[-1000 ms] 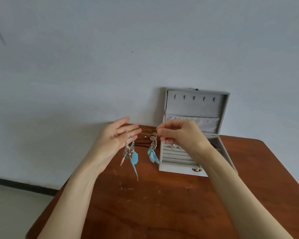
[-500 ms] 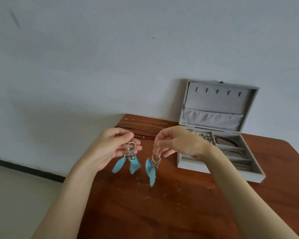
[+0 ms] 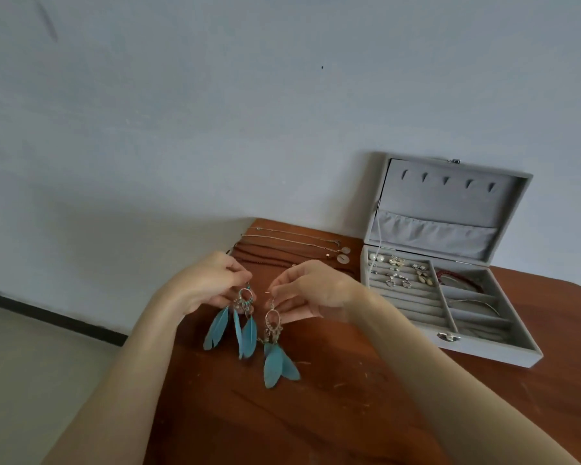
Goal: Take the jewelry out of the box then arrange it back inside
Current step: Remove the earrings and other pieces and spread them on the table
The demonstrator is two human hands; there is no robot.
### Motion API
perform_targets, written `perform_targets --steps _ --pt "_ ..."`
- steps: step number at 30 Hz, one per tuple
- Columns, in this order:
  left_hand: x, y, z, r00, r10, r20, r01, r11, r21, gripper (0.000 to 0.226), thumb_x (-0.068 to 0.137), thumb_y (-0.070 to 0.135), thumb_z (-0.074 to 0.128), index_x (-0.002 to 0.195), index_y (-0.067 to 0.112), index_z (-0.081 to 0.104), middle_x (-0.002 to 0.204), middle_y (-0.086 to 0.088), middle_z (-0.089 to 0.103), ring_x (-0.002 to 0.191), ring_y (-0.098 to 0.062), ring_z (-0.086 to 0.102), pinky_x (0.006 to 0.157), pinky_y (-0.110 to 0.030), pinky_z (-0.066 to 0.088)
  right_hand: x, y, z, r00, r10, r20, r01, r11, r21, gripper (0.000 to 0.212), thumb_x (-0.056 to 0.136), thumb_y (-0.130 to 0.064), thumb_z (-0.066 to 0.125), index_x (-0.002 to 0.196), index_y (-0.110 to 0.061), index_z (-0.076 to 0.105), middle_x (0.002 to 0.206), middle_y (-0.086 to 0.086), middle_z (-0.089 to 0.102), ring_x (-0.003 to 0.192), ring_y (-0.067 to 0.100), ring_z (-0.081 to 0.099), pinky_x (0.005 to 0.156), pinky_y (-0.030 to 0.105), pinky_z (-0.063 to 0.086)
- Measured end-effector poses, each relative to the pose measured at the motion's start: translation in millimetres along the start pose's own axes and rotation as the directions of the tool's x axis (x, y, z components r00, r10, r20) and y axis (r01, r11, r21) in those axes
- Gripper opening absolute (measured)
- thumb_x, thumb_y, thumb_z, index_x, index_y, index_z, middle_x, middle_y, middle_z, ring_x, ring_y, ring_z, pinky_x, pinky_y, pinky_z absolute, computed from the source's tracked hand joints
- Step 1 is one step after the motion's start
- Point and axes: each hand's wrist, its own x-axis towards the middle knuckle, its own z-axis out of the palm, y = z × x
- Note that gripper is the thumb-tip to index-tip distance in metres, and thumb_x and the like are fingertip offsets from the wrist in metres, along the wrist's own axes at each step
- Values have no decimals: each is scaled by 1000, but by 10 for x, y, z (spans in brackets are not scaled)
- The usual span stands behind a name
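Two blue feather earrings hang lengthwise downward above the tabletop [image 3: 316, 414]: left hand [image 3: 208, 283] pinches one earring [image 3: 239, 325], right hand [image 3: 311, 292] pinches the other earring [image 3: 275, 357], beside the open box [image 3: 450, 350].

The scene is lit by soft, even daylight, and no glare is seen. A wide, faint shadow is cast on the wall [image 3: 215, 129] toward 9 o'clock. The picture is a little soft everywhere. Straight lines are bent near the edges, as seen on the dark baseboard [image 3: 47, 313] at 8 o'clock.
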Motion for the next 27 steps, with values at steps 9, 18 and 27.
perform_targets --steps 9,18,27 --pt "489 -46 -34 983 104 -149 -70 973 220 9 85 27 63 88 21 69 91 5 64 82 -10 57 72 -26 43 514 -87 24 902 -111 -417 -62 923 -379 9 81 -8 65 82 -10 74 58 2 58 44 8 43 35 15 33" --pt "706 -92 -37 948 169 -268 -66 932 356 10 83 23 66 89 20 73 102 -3 69 83 -10 52 71 -24 38 754 -111 40 856 -175 -486 -81 884 -460 8 78 -6 67 83 -5 74 80 13 71 60 14 63 60 22 54" --pt "556 -46 7 871 328 -366 -216 924 315 11 88 22 60 93 22 69 93 10 60 92 -6 49 81 -23 35 579 -57 30 755 -353 -553 -19 831 -556 14 87 -16 59 89 -12 73 88 6 70 68 14 59 56 21 46"
